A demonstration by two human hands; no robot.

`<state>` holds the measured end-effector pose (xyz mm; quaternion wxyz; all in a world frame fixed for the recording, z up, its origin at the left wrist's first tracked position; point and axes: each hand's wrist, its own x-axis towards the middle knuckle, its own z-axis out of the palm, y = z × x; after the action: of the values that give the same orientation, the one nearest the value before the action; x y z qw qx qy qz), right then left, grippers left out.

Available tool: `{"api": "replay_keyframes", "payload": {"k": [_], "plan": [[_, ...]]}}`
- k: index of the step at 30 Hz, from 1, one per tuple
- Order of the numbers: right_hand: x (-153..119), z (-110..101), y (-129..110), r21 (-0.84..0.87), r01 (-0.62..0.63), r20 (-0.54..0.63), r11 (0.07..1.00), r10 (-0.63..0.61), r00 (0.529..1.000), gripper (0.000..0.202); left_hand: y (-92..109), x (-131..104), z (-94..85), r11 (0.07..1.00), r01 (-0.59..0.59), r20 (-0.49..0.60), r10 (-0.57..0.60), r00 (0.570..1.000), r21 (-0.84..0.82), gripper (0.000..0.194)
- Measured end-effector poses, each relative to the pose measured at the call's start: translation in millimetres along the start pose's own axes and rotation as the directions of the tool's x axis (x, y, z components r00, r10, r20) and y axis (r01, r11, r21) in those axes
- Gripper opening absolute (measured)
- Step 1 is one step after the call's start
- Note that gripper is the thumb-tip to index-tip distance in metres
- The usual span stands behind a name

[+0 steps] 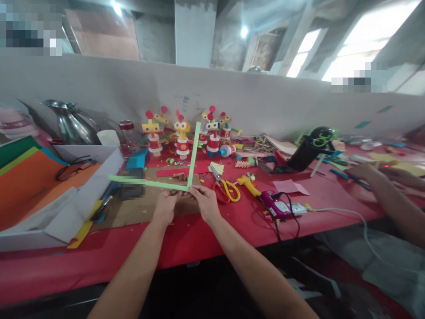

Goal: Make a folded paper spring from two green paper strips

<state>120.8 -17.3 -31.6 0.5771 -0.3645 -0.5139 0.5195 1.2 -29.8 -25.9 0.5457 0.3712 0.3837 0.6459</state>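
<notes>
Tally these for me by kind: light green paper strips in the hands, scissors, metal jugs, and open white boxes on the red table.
Light green paper strips: 2
Scissors: 1 pair
Metal jug: 1
Open white box: 1
Total: 5

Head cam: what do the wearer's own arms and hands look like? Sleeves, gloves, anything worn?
Left hand and right hand: ungloved, no rings discernible. Forearms bare; no sleeves, watch or bracelet visible.
</notes>
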Motion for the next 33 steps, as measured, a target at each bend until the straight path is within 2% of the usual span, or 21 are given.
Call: {"api": "replay_keyframes", "payload": {"k": [6, 11, 18, 25, 29, 33], "plan": [[1, 0, 0, 0.056, -0.033, -0.013, 0.998, 0.034, 0.999, 0.021, 3, -2, 2.4, 0.998, 0.041, -0.027, -0.042, 0.999, -0.036, 0.025], [2, -1, 3, 0.058, -0.021, -0.036, 0.998, 0.023, 0.999, 0.019, 6, -5, 4.2, 0.999, 0.046, -0.005, -0.046, 0.999, -0.029, 0.03], [3, -1, 5, 0.037, -0.008, -0.023, 0.999, 0.009, 1.0, 0.019, -4, -1, -0.8, 0.999, 0.019, -0.055, -0.017, 0.998, 0.027, 0.03], [1, 0, 5, -0.051, 0.0, -0.043, 0.999, -0.002, 0.999, 0.016, -5, -4, -0.2, 0.997, -0.021, -0.107, 0.029, 0.994, 0.078, 0.03], [1, 1, 7, -0.03, 0.002, -0.042, 1.0, -0.003, 0.999, 0.012, -6, -4, -1.8, 0.99, -0.035, -0.089, 0.047, 0.995, 0.135, 0.025], [3, 0, 6, 0.017, -0.027, -0.046, 0.999, 0.028, 0.999, 0.013, -5, -3, 0.3, 0.987, -0.052, -0.05, 0.06, 0.997, 0.151, 0.031]]}}
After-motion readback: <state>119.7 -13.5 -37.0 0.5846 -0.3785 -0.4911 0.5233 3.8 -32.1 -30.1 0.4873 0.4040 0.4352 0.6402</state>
